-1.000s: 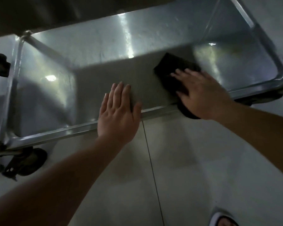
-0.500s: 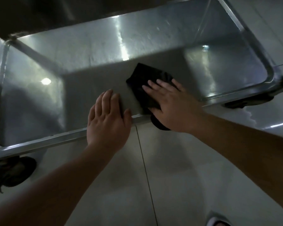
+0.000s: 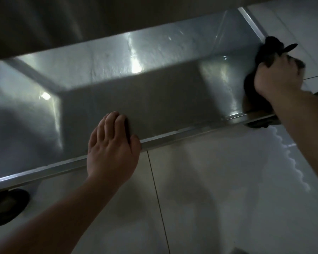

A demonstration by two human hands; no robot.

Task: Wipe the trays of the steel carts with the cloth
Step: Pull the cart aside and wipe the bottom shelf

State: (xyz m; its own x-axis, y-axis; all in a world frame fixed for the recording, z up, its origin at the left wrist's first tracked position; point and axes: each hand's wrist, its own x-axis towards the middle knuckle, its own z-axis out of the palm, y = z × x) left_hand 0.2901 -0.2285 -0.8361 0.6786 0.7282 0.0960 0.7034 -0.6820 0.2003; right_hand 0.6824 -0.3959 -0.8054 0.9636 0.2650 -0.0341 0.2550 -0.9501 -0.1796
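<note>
The cloth (image 3: 266, 52) is gripped by the right hand (image 3: 277, 76) at the tray (image 3: 154, 99)'s right end; the unwiped length stretches leftward toward the flat left hand (image 3: 112, 149).

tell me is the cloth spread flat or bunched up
Bunched up. The cloth is gripped in the right hand at the tray's right end, a corner sticking out above the fingers.

No readable text, label, brand or number shows anywhere in view.
</note>
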